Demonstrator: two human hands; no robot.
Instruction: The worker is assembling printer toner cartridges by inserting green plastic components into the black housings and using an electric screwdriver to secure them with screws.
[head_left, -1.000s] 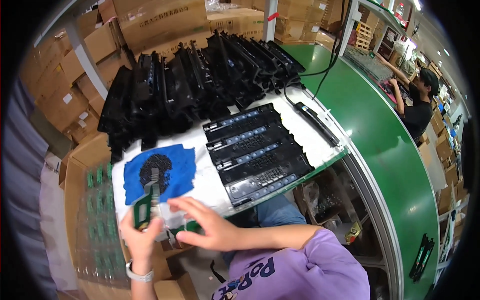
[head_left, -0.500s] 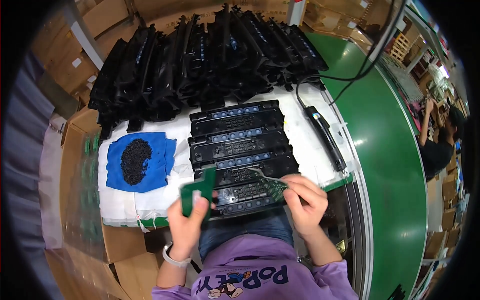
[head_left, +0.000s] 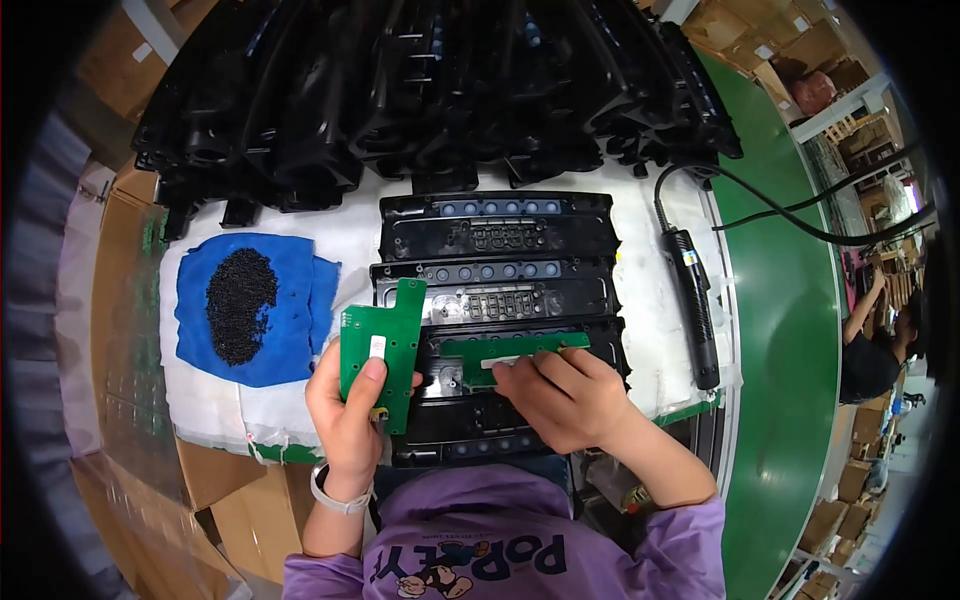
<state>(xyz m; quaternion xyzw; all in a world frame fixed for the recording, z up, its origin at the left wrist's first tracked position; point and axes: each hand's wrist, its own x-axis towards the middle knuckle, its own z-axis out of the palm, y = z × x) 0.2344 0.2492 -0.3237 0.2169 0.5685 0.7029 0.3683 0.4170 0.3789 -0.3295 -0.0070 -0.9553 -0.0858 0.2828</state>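
Note:
My left hand (head_left: 348, 405) is closed on a green circuit board (head_left: 385, 350) with a white label, held upright left of a column of black plastic panels (head_left: 500, 295). My right hand (head_left: 565, 398) grips a second green circuit board (head_left: 540, 345), which lies lengthwise over the third panel from the far end. Fingers hide part of this board's lower edge, and I cannot tell whether it is seated. The panels carry rows of bluish round buttons and moulded rectangular openings. The nearest one is partly covered by my hands.
A blue cloth (head_left: 300, 350) at left bears a pile of small black screws (head_left: 238, 305). A corded black electric screwdriver (head_left: 694, 310) lies at right. Many black plastic housings (head_left: 400, 100) are heaped at the far side. A person in black (head_left: 870, 345) is beyond the green floor (head_left: 770, 400).
My right hand has brought its circuit board left and turned it flat over the third panel. The left board is now more upright. The view has shifted closer to the table.

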